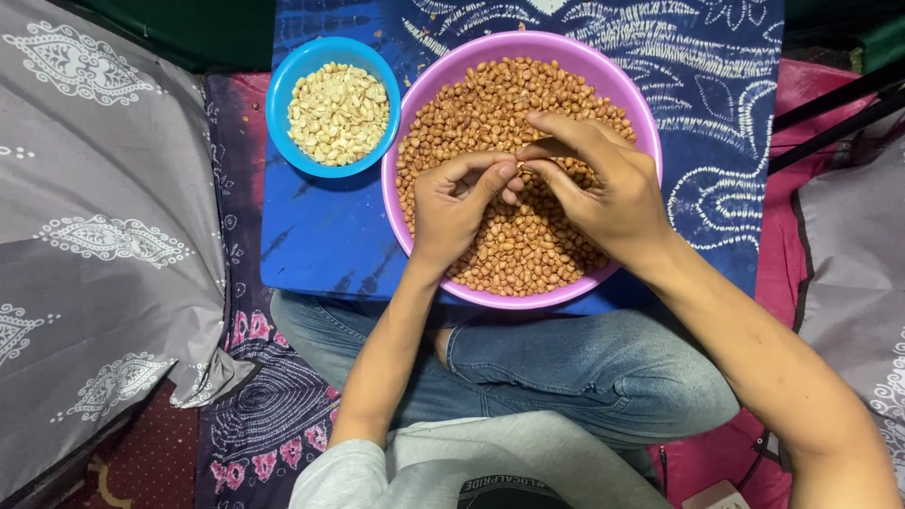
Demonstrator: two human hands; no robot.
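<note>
A large purple bowl [641,123] full of brown-skinned peanuts [471,104] sits on a blue patterned cloth. Both my hands hover over its middle. My left hand [457,203] and my right hand [603,184] meet fingertip to fingertip, pinching a single peanut [517,172] between thumbs and forefingers. To the left of the big bowl stands a smaller blue bowl [283,85] holding pale, skinless peanuts [339,113].
The blue cloth [320,236] covers a low surface in front of my crossed legs in jeans [584,368]. A grey patterned pillow [94,236] lies at the left, pink fabric [801,113] and dark rods at the right.
</note>
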